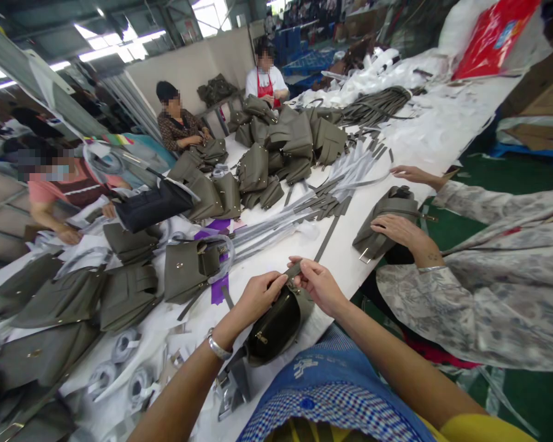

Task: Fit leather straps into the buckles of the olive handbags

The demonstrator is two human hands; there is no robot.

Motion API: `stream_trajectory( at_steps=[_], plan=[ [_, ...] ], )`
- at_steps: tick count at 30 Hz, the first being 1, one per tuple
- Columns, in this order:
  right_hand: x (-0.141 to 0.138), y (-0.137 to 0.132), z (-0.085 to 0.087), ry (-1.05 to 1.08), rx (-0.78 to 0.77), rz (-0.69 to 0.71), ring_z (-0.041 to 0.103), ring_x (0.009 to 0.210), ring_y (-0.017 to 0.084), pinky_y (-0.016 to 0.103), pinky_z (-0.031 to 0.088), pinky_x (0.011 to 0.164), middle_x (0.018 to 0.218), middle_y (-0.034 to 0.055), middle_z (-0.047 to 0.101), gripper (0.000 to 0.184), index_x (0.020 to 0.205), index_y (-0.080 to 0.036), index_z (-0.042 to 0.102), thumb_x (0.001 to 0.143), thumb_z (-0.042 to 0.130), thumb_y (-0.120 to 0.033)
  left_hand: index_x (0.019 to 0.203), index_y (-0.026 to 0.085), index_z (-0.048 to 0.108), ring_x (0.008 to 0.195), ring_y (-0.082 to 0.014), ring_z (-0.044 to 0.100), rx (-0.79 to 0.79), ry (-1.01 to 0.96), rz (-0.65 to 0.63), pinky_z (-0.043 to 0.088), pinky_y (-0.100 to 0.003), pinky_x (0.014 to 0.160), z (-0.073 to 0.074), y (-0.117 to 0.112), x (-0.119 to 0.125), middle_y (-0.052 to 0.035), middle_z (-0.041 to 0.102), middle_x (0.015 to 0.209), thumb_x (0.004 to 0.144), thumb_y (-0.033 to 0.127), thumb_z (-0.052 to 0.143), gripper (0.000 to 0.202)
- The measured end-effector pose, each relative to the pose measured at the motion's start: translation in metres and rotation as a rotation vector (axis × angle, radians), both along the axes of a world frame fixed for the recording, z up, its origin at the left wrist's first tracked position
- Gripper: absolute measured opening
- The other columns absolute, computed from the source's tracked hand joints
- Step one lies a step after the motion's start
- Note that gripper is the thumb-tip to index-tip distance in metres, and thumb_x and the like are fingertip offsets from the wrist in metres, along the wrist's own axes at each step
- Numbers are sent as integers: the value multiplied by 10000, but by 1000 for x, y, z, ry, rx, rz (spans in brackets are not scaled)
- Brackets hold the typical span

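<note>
Single view, worn at head height. Camera looks forward and steeply down from above the near edge of the white table [341,261]. Closest in: wearer's blue apron [320,368], just off that edge; left hand [260,294] and right hand [321,283] near, over the table's near side. Frame tilted, table running lower left to upper right. Wide reach: roof lights [124,48] show high beyond the table.
</note>
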State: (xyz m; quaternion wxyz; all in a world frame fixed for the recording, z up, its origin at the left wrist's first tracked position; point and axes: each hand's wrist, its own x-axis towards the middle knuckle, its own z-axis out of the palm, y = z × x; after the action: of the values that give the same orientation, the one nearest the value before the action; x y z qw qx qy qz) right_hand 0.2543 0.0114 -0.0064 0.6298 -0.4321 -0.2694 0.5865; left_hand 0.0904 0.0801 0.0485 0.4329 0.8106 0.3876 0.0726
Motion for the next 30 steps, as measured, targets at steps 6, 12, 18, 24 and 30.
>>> stream_trajectory(
  at_steps=[6,12,18,24,30],
  plan=[
    [25,5,-62,-874,139,196,611,990,225,397,470,890,1074,61,682,255,1090,-252,667,852,581,-284,747,169,608,486,-115,487,-174,47,24,378,-233,550,-13,-3,7,27,561,557,921,427,381,386],
    [22,17,-95,-1046,350,355,596,1023,225,371,475,899,1092,79,658,291,1104,-206,636,817,591,-186,918,168,628,493,-106,479,-229,-32,95,404,-239,581,6,-29,45,2,626,663,932,389,372,338],
    [34,25,-95,-1057,456,397,569,1026,202,354,464,906,1097,79,621,258,1113,-202,595,856,587,-220,711,157,628,518,-115,476,-418,78,-109,359,-230,528,-14,-70,62,8,581,581,902,412,428,375],
    [43,17,-100,-988,468,396,557,1016,204,362,466,905,1083,77,601,212,1094,-211,566,886,558,-250,709,163,605,514,-116,499,-184,323,275,379,-227,554,-49,-41,16,4,606,602,896,396,374,378],
    [36,7,-105,-953,467,358,540,1058,213,375,463,935,1137,96,565,282,1175,-212,535,900,536,-275,722,154,614,460,-98,464,-248,335,230,356,-212,494,-59,-18,3,3,616,608,871,429,394,382]
  ],
)
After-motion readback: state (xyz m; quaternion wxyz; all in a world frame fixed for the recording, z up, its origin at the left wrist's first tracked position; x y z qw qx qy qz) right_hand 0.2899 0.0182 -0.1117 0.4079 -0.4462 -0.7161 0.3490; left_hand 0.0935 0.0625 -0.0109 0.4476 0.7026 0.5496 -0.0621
